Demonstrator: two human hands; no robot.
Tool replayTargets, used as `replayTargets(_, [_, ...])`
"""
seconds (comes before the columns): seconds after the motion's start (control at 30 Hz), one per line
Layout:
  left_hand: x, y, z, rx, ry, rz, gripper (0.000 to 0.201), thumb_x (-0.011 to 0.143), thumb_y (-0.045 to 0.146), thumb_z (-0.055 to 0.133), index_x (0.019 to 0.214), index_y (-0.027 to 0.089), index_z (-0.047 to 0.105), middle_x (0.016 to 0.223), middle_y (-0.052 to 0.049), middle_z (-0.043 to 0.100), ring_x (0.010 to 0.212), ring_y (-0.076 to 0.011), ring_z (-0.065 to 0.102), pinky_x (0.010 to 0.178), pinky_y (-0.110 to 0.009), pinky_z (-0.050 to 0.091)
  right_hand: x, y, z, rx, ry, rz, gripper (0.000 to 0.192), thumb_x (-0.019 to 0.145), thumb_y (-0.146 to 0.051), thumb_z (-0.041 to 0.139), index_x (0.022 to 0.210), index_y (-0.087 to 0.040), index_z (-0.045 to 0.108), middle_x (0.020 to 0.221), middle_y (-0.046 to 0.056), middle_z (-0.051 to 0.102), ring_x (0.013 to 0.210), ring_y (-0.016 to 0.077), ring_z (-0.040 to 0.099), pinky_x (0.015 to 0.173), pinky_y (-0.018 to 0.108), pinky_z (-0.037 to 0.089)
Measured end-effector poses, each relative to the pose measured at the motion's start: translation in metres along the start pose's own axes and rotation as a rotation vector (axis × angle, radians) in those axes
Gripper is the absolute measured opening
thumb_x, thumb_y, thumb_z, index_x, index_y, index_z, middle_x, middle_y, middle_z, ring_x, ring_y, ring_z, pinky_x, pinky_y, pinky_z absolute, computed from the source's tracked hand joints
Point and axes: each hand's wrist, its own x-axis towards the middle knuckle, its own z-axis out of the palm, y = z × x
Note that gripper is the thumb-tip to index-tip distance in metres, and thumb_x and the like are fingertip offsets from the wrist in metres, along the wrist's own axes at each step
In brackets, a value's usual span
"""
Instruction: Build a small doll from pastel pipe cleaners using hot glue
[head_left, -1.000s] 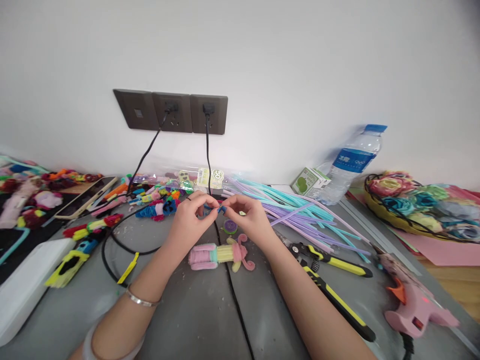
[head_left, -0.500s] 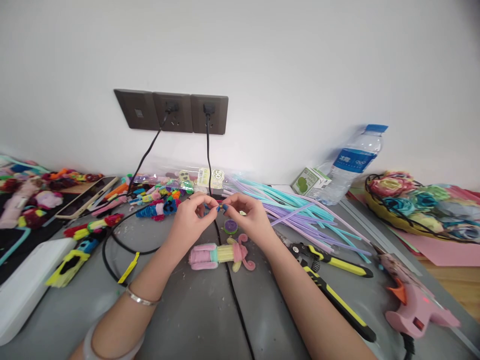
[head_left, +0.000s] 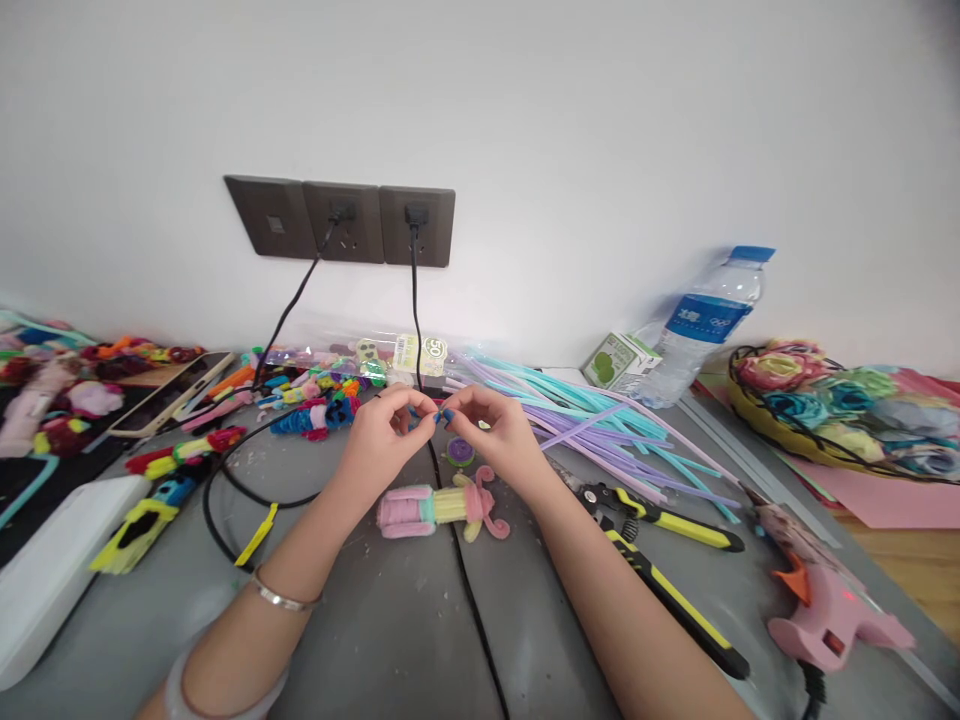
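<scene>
Left hand: thumb and finger pinching one end of a small blue piece. Right hand: same pinch on the other end, tips almost meeting. Piece is held above the tabletop, mostly covered, exact shape unclear. My take: grip close to the working point, anchor with one hand, turn with the other, light enough not to flatten it. Nearer the body: pink-and-yellow figure lying across the black cable; don't snag either. Purple disc just beyond it. Off right: pliers, pastel stems, then glue gun, nozzle near stem ends. Treat as hot.
</scene>
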Motion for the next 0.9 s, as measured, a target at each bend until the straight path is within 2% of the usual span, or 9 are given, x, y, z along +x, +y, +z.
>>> replayTargets(0.27, [0.0002,-0.0019,0.0003,0.073,0.013,0.083,0.007,0.080,0.017,0.059,0.083,0.019,0.064,0.086,-0.001,0.067,0.060,-0.0113,0.051,0.058,-0.024,0.042,0.0018,0.0024,0.0000,0.065,0.002,0.030,0.012,0.081,-0.030,0.062,0.083,-0.019,0.064,0.077,0.003,0.068,0.067,0.0151,0.062,0.063,0.028,0.048])
replayTargets(0.47, [-0.0004,-0.0021,0.0004,0.145,0.033,0.183,0.013,0.083,0.014,0.058,0.084,0.021,0.068,0.084,-0.002,0.067,0.066,-0.0132,0.056,0.059,-0.024,0.044,0.0009,0.0031,0.0005,0.036,-0.004,0.028,0.011,0.081,-0.029,0.062,0.081,-0.018,0.065,0.073,0.002,0.066,0.063,0.0140,0.059,0.060,0.027,0.047])
replayTargets(0.9, [-0.0025,-0.0057,0.0025,0.183,0.034,0.209,0.011,0.085,0.013,0.057,0.085,0.020,0.065,0.086,-0.002,0.065,0.072,-0.0133,0.060,0.061,-0.024,0.046,0.0009,0.0010,0.0007,0.014,0.002,0.023,0.010,0.081,-0.029,0.061,0.081,-0.019,0.064,0.075,0.002,0.066,0.064,0.0136,0.058,0.060,0.027,0.046])
